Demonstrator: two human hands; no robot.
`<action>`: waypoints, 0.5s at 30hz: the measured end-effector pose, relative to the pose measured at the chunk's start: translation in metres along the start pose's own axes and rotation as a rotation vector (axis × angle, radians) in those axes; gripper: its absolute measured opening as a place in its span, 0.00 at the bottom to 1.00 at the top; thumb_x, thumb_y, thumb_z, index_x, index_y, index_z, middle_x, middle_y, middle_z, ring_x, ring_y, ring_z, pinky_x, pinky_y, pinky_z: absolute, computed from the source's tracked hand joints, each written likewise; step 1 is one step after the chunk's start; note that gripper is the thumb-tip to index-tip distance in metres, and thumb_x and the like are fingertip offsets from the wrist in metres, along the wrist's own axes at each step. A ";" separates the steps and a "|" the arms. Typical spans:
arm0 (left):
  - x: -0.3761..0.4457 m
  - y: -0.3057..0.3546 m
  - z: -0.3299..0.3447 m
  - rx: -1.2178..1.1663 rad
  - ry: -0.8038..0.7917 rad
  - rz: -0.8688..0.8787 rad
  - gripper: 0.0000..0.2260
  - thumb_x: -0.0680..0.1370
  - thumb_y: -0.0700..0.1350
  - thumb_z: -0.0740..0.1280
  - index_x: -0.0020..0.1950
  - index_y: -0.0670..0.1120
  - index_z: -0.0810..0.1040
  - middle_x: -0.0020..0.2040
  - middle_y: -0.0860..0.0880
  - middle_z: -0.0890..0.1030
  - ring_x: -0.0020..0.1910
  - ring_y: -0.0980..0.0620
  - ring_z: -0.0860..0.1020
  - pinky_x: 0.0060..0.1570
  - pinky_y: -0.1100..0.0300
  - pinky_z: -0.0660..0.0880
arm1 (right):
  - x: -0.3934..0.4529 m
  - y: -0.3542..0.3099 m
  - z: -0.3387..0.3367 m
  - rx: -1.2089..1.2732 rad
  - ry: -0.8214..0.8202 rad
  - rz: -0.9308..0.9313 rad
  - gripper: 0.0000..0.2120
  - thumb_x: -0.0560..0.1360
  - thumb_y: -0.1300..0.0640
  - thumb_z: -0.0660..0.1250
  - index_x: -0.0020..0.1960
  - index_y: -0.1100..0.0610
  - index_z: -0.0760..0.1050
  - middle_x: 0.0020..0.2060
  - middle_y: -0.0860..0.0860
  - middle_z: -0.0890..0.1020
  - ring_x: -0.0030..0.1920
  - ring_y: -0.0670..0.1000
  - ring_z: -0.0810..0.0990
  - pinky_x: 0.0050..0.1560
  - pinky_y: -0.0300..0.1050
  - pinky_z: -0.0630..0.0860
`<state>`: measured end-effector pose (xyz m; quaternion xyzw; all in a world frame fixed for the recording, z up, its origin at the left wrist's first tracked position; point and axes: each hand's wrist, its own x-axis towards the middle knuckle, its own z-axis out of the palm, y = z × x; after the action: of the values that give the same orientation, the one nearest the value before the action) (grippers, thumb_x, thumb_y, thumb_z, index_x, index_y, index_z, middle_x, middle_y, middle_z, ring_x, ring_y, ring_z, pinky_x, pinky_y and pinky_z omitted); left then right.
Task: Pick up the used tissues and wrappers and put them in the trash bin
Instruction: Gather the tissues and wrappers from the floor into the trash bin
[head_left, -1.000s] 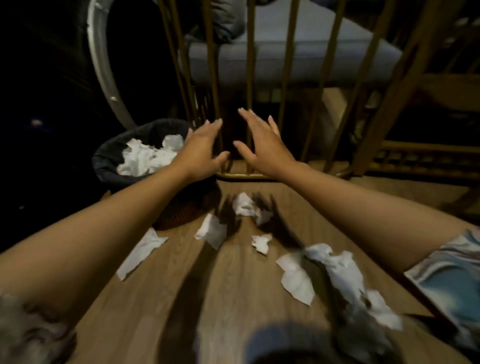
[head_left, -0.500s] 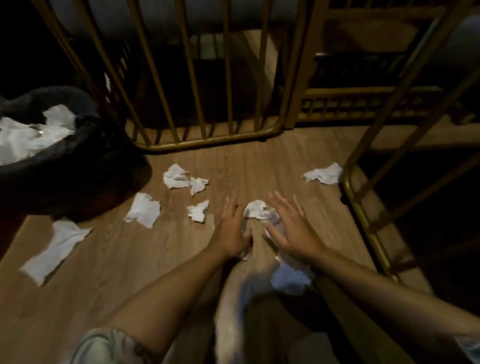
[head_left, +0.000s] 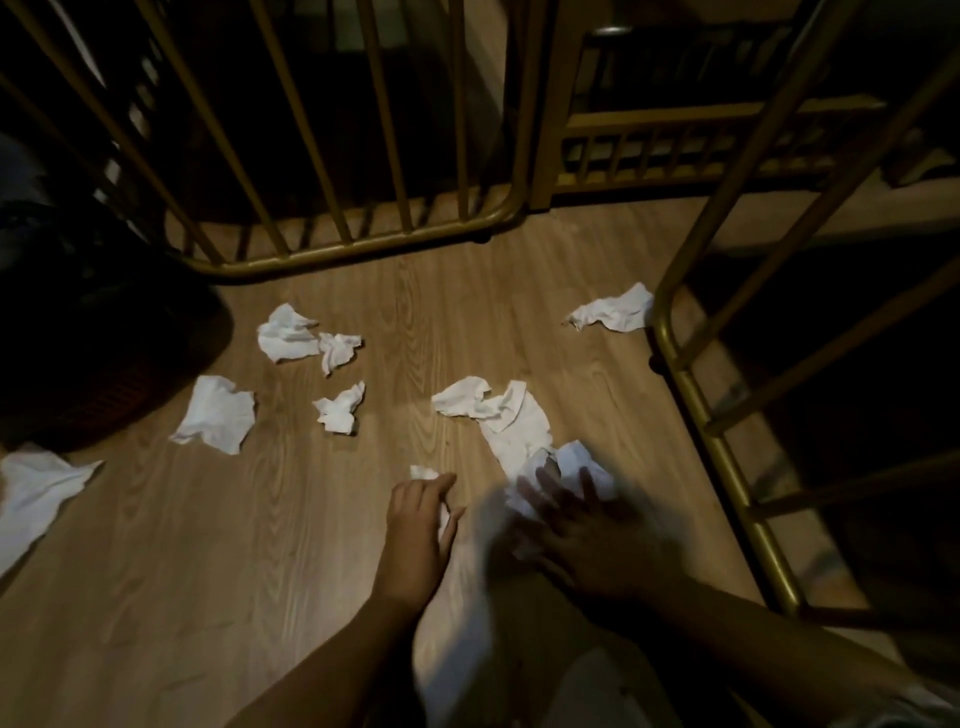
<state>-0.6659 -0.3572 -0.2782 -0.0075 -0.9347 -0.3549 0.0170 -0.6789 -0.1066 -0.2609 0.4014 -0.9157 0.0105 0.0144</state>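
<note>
1. Lying just ahead of both hands: long tissue sheet, crumpled, on the wooden floor. Its long axis runs from far-left to near-right, and the near end passes under the right hand's fingertips.
2. Right hand: nearer of the two to that sheet; fingers spread and laid over the sheet's near end. Motion blur hides whether any finger is curled round the paper, so the grip cannot be told.
3. Left hand: on the floor left of the sheet, fingers curled round a bit of white paper showing at the palm. A small tissue scrap lies at its fingertips.
4. Trash bin: dark, at the far left, well apart from both hands; judged a leftward carry across the body for the right hand.
5. Other litter between hands and bin: flat tissue, small wad, paired wads, large sheet at the left edge.
6. Lone tissue: far right, beside the gold railing.
7. Obstruction: railing posts hem the right side; a gold gate closes the far side. Nothing stands between hands and the long sheet.
</note>
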 end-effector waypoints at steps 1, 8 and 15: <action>-0.002 -0.001 0.002 0.013 0.008 -0.001 0.14 0.79 0.51 0.65 0.64 0.51 0.75 0.51 0.53 0.77 0.54 0.54 0.72 0.59 0.56 0.69 | -0.002 -0.002 0.002 0.001 0.016 -0.032 0.28 0.80 0.43 0.55 0.77 0.47 0.54 0.78 0.54 0.50 0.78 0.58 0.48 0.73 0.65 0.47; 0.009 0.022 0.008 -0.190 0.029 0.027 0.09 0.80 0.51 0.62 0.51 0.51 0.81 0.44 0.57 0.81 0.45 0.61 0.78 0.49 0.59 0.73 | -0.001 0.010 0.007 0.137 0.264 -0.192 0.20 0.84 0.54 0.49 0.60 0.56 0.78 0.63 0.55 0.78 0.66 0.53 0.71 0.65 0.53 0.69; 0.051 0.051 0.019 -0.259 -0.043 0.099 0.20 0.79 0.42 0.66 0.72 0.49 0.70 0.66 0.48 0.72 0.65 0.56 0.70 0.64 0.68 0.68 | -0.021 0.023 0.028 0.361 0.137 -0.060 0.13 0.81 0.51 0.60 0.60 0.58 0.74 0.61 0.56 0.78 0.67 0.54 0.72 0.65 0.55 0.71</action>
<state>-0.7160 -0.3066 -0.2569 -0.0632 -0.8797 -0.4711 0.0131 -0.6821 -0.0765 -0.2902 0.4227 -0.8836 0.2014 0.0048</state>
